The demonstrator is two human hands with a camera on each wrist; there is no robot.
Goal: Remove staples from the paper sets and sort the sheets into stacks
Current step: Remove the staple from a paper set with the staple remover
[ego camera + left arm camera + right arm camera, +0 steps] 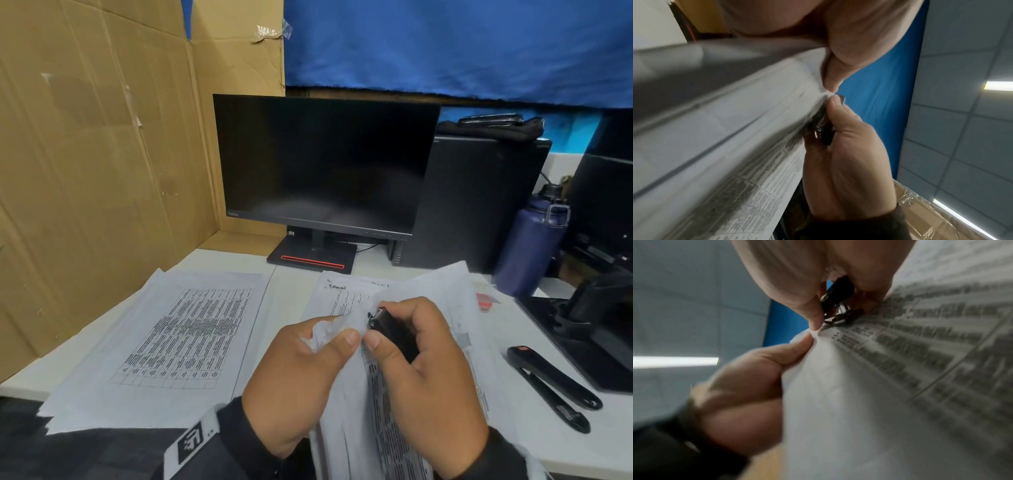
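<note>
A stapled paper set (pixel 394 428) printed with tables is lifted off the white desk (pixel 534 438), near the front edge. My left hand (pixel 337 337) pinches its crumpled top corner between thumb and fingers. My right hand (pixel 380 337) grips a black staple remover (pixel 392 330) whose metal tip sits at that corner. In the left wrist view the left thumb (pixel 833 76) meets the staple remover (pixel 823 129) at the paper set's (pixel 735 129) edge. The right wrist view shows the staple remover (pixel 838 296) biting the paper set (pixel 859 402). The staple itself is hidden.
A stack of loose sheets (pixel 164 342) lies on the left, another stack (pixel 346 291) behind my hands. A black stapler (pixel 551 387) lies right, by a black stand (pixel 582 325). Monitor (pixel 325 164), blue bottle (pixel 531 246) and cardboard wall (pixel 102 137) border the desk.
</note>
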